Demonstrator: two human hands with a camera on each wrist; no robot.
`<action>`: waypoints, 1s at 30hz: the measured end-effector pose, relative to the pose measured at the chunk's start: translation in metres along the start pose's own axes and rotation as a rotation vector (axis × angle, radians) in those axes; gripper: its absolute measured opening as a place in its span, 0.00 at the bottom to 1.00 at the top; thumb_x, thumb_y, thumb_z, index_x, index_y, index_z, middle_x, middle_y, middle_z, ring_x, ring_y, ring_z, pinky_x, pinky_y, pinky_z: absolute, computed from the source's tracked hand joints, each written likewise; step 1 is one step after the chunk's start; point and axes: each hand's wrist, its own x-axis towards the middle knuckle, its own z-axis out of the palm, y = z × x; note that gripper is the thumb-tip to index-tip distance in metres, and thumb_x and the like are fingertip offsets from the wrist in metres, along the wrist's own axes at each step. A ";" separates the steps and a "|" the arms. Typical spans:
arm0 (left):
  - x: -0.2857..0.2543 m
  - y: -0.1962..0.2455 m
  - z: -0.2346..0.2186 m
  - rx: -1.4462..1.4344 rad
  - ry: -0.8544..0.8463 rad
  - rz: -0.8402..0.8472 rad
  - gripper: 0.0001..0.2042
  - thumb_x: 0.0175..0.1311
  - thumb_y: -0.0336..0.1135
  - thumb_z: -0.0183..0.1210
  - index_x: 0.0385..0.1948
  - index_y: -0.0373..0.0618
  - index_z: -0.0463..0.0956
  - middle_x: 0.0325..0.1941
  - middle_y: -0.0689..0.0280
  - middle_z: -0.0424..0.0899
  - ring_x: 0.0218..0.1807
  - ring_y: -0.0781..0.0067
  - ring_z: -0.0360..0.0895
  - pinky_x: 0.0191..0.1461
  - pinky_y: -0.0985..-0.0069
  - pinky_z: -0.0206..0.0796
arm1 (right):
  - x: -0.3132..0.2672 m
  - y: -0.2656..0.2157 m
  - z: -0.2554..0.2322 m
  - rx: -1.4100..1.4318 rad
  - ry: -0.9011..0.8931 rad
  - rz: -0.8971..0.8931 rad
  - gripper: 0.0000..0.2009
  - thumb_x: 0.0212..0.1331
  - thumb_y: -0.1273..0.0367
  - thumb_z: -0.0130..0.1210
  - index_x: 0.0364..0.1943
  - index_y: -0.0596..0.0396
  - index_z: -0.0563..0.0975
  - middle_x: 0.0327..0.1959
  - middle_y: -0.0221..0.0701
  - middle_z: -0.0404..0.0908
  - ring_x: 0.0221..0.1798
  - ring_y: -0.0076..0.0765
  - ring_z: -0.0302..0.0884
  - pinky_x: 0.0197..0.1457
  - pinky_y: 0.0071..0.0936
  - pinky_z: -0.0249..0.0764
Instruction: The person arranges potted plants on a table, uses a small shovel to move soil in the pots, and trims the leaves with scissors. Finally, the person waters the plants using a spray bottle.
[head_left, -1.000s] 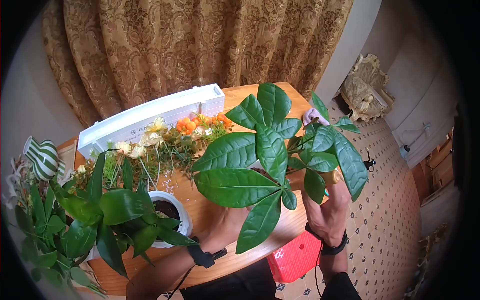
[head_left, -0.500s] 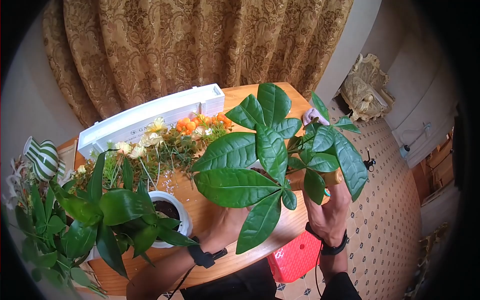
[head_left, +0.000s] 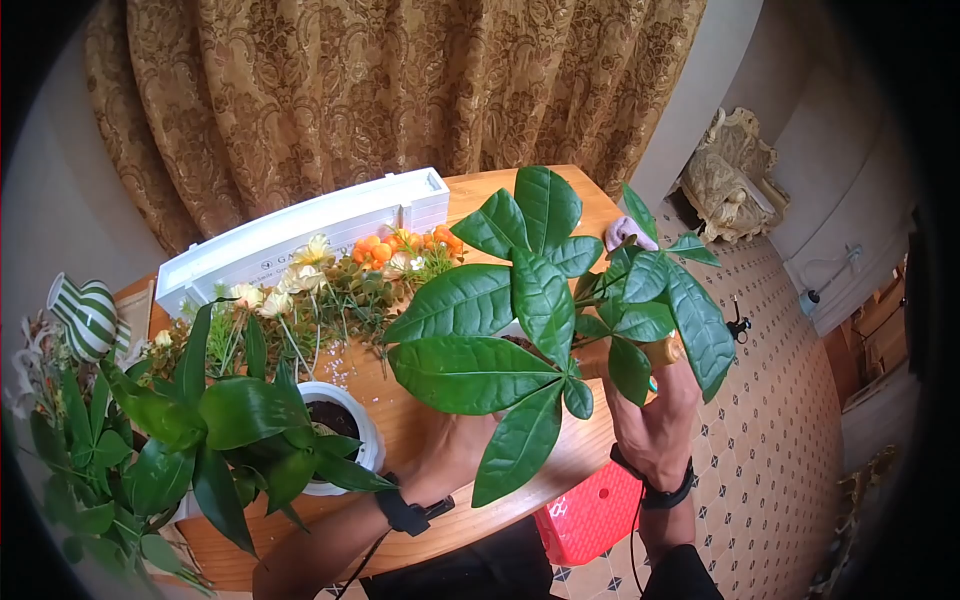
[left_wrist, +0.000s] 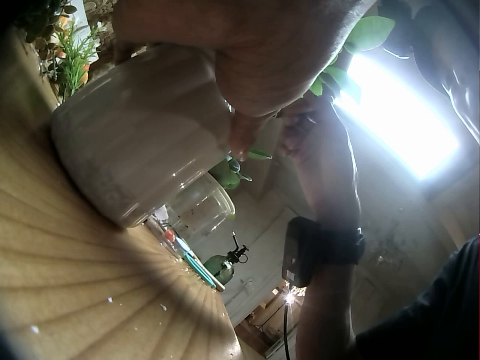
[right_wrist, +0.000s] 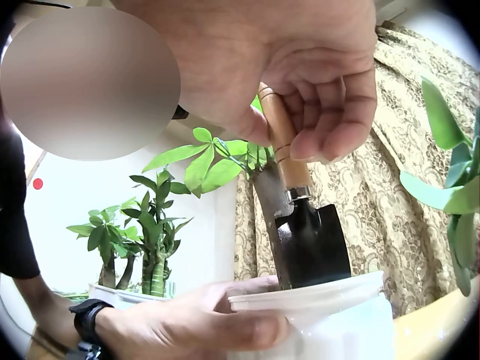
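Note:
A white flowerpot (left_wrist: 139, 135) stands on the table under a broad-leaved green plant (head_left: 475, 375), whose leaves hide most of it in the head view. My left hand (right_wrist: 191, 322) grips the pot near its rim, thumb along the outside. Between the thumb and curled fingers of my right hand (right_wrist: 281, 67) is the wooden handle of a small garden trowel (right_wrist: 315, 244). Its black blade points down into the pot, beside the plant's trunk (right_wrist: 268, 210), with the tip hidden behind the rim. Leaves partly cover the right hand (head_left: 655, 425) from above.
To the left is another potted plant in a white pot (head_left: 365, 430) with dark soil. Artificial flowers (head_left: 300, 280) and a long white planter box (head_left: 300, 235) lie behind. A clear container (left_wrist: 199, 206) sits by the pot. A red stool (head_left: 590, 515) stands below the table edge.
The trowel's handle end tipped outward to the right half a second ago and is back closer in now. The left hand, pot and plant look unmoved.

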 end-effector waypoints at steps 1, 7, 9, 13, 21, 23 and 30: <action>0.000 0.001 0.000 -0.003 -0.001 -0.004 0.41 0.51 0.48 0.77 0.64 0.40 0.63 0.60 0.59 0.75 0.59 0.60 0.72 0.64 0.60 0.66 | -0.001 -0.001 0.000 -0.021 -0.031 0.036 0.15 0.57 0.76 0.61 0.50 0.61 0.77 0.43 0.40 0.81 0.44 0.44 0.81 0.50 0.34 0.74; -0.001 -0.002 0.001 0.125 0.048 0.102 0.40 0.52 0.49 0.77 0.63 0.40 0.65 0.57 0.59 0.76 0.56 0.59 0.73 0.61 0.60 0.67 | -0.003 -0.001 0.005 0.060 0.060 0.092 0.15 0.56 0.75 0.63 0.48 0.60 0.78 0.41 0.40 0.81 0.41 0.46 0.80 0.48 0.35 0.73; 0.000 0.000 -0.001 0.097 0.032 0.035 0.40 0.52 0.49 0.76 0.63 0.40 0.64 0.57 0.59 0.76 0.57 0.59 0.73 0.61 0.60 0.67 | -0.001 -0.003 0.003 0.042 0.046 0.088 0.15 0.56 0.75 0.62 0.49 0.61 0.78 0.41 0.40 0.81 0.42 0.45 0.80 0.48 0.35 0.74; 0.002 0.001 -0.002 0.065 -0.004 0.003 0.41 0.52 0.49 0.76 0.63 0.40 0.64 0.58 0.59 0.75 0.57 0.60 0.73 0.62 0.61 0.67 | -0.002 0.001 0.002 -0.035 -0.027 0.020 0.16 0.56 0.76 0.62 0.49 0.61 0.78 0.43 0.39 0.81 0.44 0.43 0.81 0.51 0.34 0.74; -0.004 -0.012 0.000 0.184 -0.015 0.039 0.41 0.55 0.52 0.74 0.65 0.41 0.63 0.60 0.59 0.74 0.60 0.61 0.71 0.66 0.61 0.65 | 0.001 0.003 0.001 0.018 0.008 -0.005 0.16 0.56 0.75 0.63 0.49 0.61 0.78 0.42 0.40 0.82 0.43 0.47 0.80 0.49 0.36 0.74; -0.004 -0.014 0.000 0.157 -0.033 0.061 0.40 0.56 0.53 0.73 0.65 0.41 0.63 0.61 0.59 0.74 0.60 0.61 0.71 0.66 0.61 0.65 | -0.001 0.002 0.002 -0.009 -0.008 0.003 0.16 0.56 0.75 0.62 0.49 0.61 0.78 0.43 0.40 0.82 0.44 0.47 0.81 0.49 0.36 0.74; -0.006 -0.010 0.002 0.283 0.014 0.106 0.40 0.58 0.54 0.71 0.66 0.41 0.63 0.60 0.60 0.75 0.60 0.61 0.71 0.67 0.61 0.65 | -0.001 -0.004 0.003 0.026 0.023 0.071 0.16 0.56 0.75 0.62 0.50 0.61 0.77 0.42 0.41 0.82 0.42 0.49 0.80 0.47 0.37 0.73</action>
